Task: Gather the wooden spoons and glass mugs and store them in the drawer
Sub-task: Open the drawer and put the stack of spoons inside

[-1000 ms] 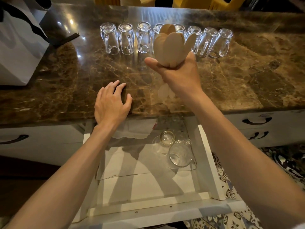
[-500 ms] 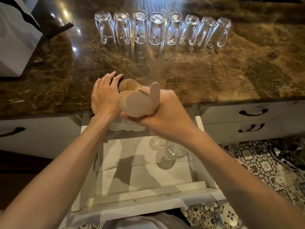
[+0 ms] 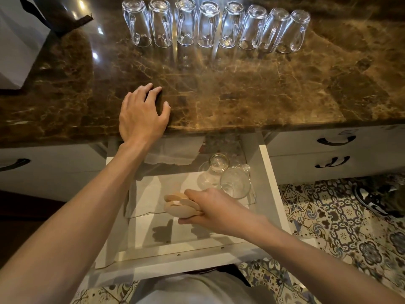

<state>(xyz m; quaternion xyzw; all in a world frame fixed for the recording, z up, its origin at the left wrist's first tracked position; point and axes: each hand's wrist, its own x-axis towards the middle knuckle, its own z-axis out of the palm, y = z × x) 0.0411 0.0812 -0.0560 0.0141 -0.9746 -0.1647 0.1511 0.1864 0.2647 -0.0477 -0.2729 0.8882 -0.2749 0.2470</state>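
While the left hand (image 3: 142, 116) lay flat and empty on the marble desk (image 3: 241, 95), the right hand (image 3: 210, 207) gripped a bundle of wooden spoons (image 3: 178, 206) low over the open drawer (image 3: 272, 183), bowls poking out leftward. Light and stiff, they looked safe to set down in a bunch. Eight glass mugs (image 3: 210, 25) stood upturned at the desk's back; slick and breakable, each seemed best lifted by its handle.
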